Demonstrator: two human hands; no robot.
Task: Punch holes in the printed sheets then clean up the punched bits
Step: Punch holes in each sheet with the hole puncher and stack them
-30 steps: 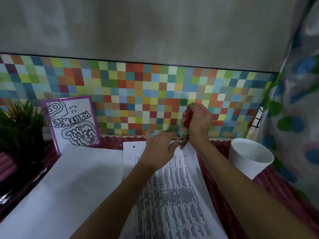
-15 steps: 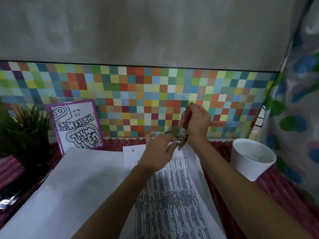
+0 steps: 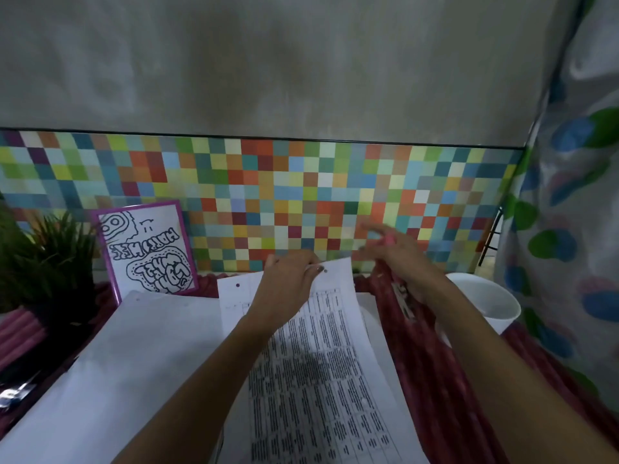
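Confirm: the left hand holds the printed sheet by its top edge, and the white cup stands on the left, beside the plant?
Wrong side. The left hand holds the printed sheet by its top edge, but the white cup stands on the right, across from the plant, as the head view shows.

Wall (image 3: 301, 61): bare grey plaster, upper frame.
Tile band (image 3: 301, 195): small multicoloured squares across the middle, dark trim above.
Curtain (image 3: 569, 195): white, blue and green spots, right edge.
Surface (image 3: 428, 380): ribbed red cloth.
Light: dim.

Left hand (image 3: 288, 283) forward, fingers pinched, right hand (image 3: 398, 259) raised, blurred
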